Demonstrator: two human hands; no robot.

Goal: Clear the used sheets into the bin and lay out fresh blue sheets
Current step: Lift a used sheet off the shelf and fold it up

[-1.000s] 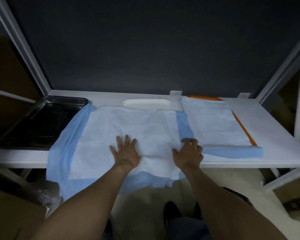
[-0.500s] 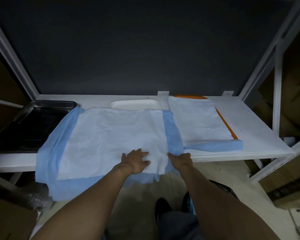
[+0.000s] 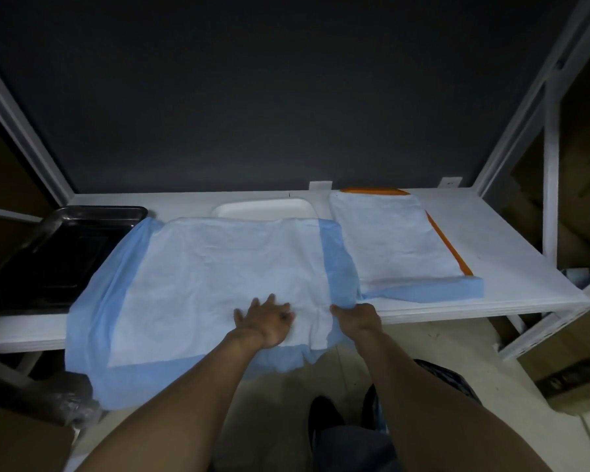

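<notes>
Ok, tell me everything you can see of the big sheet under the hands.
The big sheet looks like thin, crinkled padded paper: a white centre framed by a blue border. It lies spread on the white shelf, its near edge drooping over the front, its far edge covering part of the white tray. The left hand rests flat on it; the right hand grips its bunched right border.

Bare forearms (image 3: 191,386), dark trousers (image 3: 349,449), black shoe (image 3: 323,415).
</notes>
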